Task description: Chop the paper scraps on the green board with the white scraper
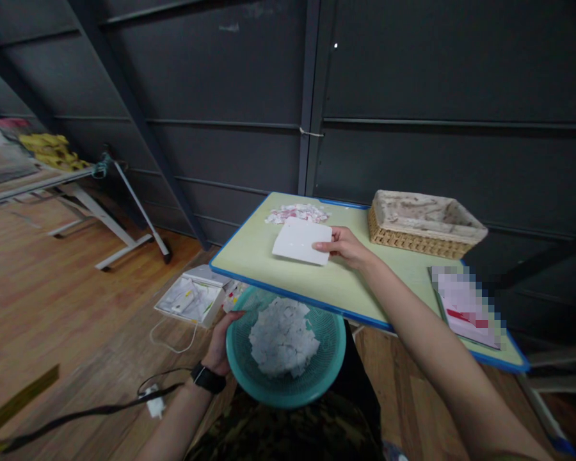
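My left hand grips the left rim of a teal plastic basket, which is held at my lap below the table's front edge. Inside the basket lies a heap of white paper scraps. My right hand pinches a white card by its right edge, thumb on top, over the tabletop. Just behind the card sits a pile of small white and pink paper bits. Whether the card touches the tabletop is hard to tell.
The yellow-green table has a blue edge. At its back right stands a lined wicker basket; a partly blurred notepad with a red item lies at the right. An open white box and a power strip with cables are on the floor.
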{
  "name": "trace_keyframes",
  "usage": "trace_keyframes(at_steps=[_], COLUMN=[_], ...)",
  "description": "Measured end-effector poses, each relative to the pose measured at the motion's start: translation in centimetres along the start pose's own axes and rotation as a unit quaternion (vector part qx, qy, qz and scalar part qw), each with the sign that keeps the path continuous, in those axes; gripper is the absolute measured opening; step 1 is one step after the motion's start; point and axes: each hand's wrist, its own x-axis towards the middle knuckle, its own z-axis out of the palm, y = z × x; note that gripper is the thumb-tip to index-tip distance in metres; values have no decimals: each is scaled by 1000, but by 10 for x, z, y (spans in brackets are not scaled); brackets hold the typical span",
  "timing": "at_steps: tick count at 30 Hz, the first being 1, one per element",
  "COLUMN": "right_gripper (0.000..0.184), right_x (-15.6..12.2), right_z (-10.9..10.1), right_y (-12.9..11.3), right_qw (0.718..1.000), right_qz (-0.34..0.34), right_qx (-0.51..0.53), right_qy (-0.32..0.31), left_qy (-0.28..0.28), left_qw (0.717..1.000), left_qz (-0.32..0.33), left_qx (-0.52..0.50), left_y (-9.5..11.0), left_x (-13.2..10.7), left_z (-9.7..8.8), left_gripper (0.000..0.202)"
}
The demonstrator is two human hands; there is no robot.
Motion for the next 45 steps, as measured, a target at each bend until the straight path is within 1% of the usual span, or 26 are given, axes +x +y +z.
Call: trace_keyframes(at_steps=[2, 4, 5, 6, 7, 9, 11, 12, 14, 17, 19, 24, 27, 29, 32, 36, 38, 41, 43, 45], right_gripper=[50, 49, 47, 43, 38, 31, 30, 30, 31, 32, 33, 31, 28, 29, 29, 20, 17, 15, 16, 17], right_x=[6, 11, 12, 13, 13, 10, 7, 5, 4, 4, 4, 5, 4, 3, 3, 3, 4, 6, 7, 7], right_z=[-6, -14, -18, -23, -27, -33, -36, -36, -35, -34, -33, -24, -17, -14, -17, -25, -27, -32, -38, -46], right_y=[3, 6, 6, 6, 5, 2, 0, -1, -2, 0, 1, 1, 2, 2, 1, -3, -3, -2, -1, 1], right_qw=[995, 974, 957, 936, 912, 862, 820, 807, 792, 787, 790, 806, 807, 804, 798, 796, 797, 800, 803, 804], right_qz=[-37, -87, -112, -132, -144, -139, -118, -112, -111, -119, -124, -132, -129, -126, -121, -112, -108, -109, -110, -109], right_qx=[-7, -52, -95, -148, -208, -325, -407, -431, -458, -480, -488, -486, -494, -496, -487, -469, -463, -462, -455, -439], right_qy=[98, 202, 249, 290, 322, 364, 384, 388, 389, 367, 350, 311, 296, 303, 333, 365, 372, 366, 369, 385], left_qy=[5, 8, 7, 9, 1, -5, -5, -4, -21, -41, -47, -43, -47, -52, -54, -54, -55, -57, -62, -69], left_qw=[1000, 1000, 1000, 1000, 1000, 1000, 998, 997, 995, 990, 988, 987, 987, 988, 989, 989, 989, 988, 986, 985], left_qz=[-2, 1, 10, 10, 4, 13, -45, -63, -83, -122, -128, -136, -137, -134, -127, -127, -127, -129, -133, -131], left_qx=[1, -7, -16, -19, -18, -28, -36, -38, -42, -63, -68, -68, -69, -61, -50, -55, -56, -62, -73, -88], left_y=[-2, -7, -10, -15, -20, -34, -49, -57, -73, -90, -95, -91, -89, -90, -91, -90, -90, -89, -90, -91], left_x=[1, 5, 8, 11, 15, 22, 29, 31, 36, 41, 43, 42, 42, 42, 43, 41, 40, 39, 40, 42], left_z=[-1, -3, -4, -6, -7, -12, -16, -18, -22, -27, -29, -25, -23, -23, -23, -21, -20, -20, -21, -22], left_gripper=[12, 12, 11, 9, 8, 20, 30, 33, 39, 49, 53, 56, 55, 55, 55, 54, 52, 51, 51, 51])
